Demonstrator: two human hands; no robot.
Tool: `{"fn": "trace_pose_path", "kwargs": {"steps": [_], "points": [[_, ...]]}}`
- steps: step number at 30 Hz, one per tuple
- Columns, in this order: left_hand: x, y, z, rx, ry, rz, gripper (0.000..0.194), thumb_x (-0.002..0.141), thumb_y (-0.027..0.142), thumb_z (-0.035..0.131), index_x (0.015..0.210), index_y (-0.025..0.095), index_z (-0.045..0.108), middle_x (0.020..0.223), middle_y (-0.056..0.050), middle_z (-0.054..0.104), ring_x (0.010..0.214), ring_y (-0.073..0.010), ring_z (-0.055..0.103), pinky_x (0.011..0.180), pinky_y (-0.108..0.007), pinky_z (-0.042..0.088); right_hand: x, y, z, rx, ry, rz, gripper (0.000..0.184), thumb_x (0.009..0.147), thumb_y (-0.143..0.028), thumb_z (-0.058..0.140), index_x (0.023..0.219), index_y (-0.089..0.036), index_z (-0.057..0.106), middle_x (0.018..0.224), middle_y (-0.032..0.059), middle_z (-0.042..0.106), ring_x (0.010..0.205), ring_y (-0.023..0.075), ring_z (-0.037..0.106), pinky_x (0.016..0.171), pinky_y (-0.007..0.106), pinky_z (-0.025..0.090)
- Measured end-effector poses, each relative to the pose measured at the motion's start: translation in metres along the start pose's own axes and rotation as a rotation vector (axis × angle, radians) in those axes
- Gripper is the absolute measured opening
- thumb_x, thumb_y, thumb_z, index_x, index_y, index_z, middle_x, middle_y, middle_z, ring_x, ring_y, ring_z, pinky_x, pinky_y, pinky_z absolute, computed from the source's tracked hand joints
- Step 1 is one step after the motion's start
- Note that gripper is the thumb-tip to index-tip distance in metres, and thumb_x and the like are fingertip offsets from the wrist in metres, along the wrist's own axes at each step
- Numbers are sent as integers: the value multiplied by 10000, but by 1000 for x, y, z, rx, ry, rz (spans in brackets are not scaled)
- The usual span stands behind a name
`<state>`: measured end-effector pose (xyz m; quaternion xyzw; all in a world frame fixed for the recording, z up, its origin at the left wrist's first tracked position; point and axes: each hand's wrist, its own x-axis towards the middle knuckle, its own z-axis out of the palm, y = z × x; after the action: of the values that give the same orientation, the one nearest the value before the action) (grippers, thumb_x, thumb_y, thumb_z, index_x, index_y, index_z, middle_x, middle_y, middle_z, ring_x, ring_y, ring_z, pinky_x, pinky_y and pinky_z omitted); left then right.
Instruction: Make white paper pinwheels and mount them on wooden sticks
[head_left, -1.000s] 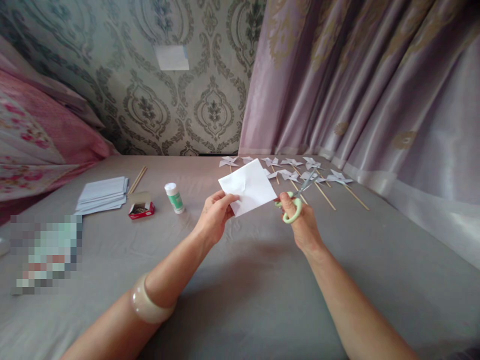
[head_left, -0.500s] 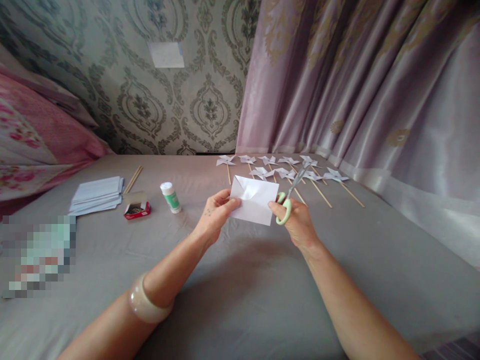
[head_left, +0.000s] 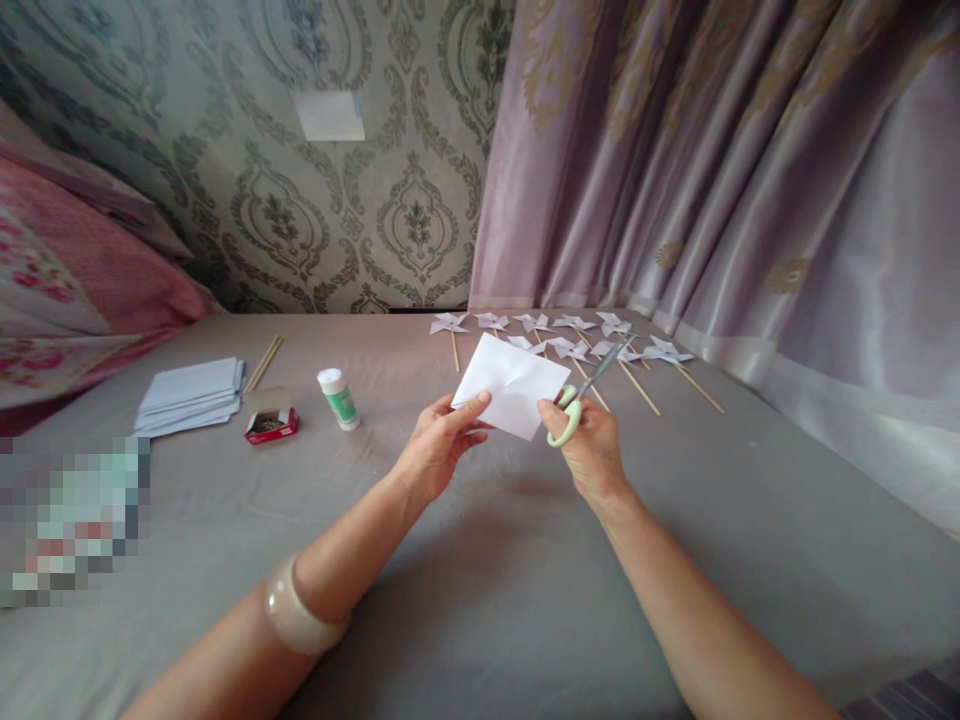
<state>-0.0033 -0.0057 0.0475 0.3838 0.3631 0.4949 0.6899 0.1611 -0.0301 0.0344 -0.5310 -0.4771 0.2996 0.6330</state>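
Note:
A white sheet of paper (head_left: 517,385) with faint creases is held up above the table. My left hand (head_left: 442,440) pinches its left corner, thumb on top and fingers beneath. At the paper's right edge is my right hand (head_left: 592,445), closed around a pair of scissors (head_left: 568,420) with pale green handles. Its thumb also touches the paper's edge. The scissors' metal blades point up and away to the right, clear of the sheet. Behind the paper lie several white paper pinwheels (head_left: 667,350) on wooden sticks, some partly hidden by the sheet and blades.
On the left of the grey-covered table (head_left: 465,610) lie a stack of white paper (head_left: 191,390) and a few wooden sticks (head_left: 264,362). Near them are an open red box (head_left: 271,425) of small metal pieces and a white-and-green glue stick (head_left: 340,400). Curtains (head_left: 675,200) hang at right.
The paper has turned in my hands, its top edge now slanting down to the right. The folded-looking corner at its upper left no longer shows. The scissors stay in my right hand.

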Motion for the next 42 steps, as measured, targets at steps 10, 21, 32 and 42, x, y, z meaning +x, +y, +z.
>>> {"fn": "trace_pose_path", "kwargs": {"steps": [10, 21, 32, 42], "points": [[-11, -21, 12, -3, 15, -12, 247, 581, 272, 812, 766, 141, 715, 788, -42, 680, 662, -95, 578, 609, -210, 415, -9, 8, 12, 24, 89, 17, 305, 684, -439, 671, 652, -177, 519, 549, -49, 493, 519, 97, 409, 495, 235, 336], [-4, -11, 7, 39, 106, 125, 209, 575, 276, 794, 696, 137, 694, 688, -29, 657, 615, -99, 560, 580, -214, 394, -9, 6, 10, -65, -59, 76, 446, 688, -604, 647, 622, -194, 485, 529, -57, 415, 521, 100, 371, 496, 242, 306], [0, 19, 0, -21, 219, 226, 210, 551, 250, 793, 634, 126, 645, 615, -9, 623, 569, -78, 530, 572, -204, 379, -25, -11, 11, -361, -700, 6, 691, 775, -812, 261, 671, -180, 522, 645, -2, 474, 637, 146, 436, 578, 271, 332], [-5, 16, 5, -27, 206, 185, 196, 563, 241, 783, 668, 124, 667, 654, -29, 656, 604, -96, 571, 596, -211, 409, -29, -10, 13, -383, -784, 36, 707, 741, -839, 282, 652, -176, 510, 588, -23, 416, 559, 122, 386, 521, 263, 283]]}}
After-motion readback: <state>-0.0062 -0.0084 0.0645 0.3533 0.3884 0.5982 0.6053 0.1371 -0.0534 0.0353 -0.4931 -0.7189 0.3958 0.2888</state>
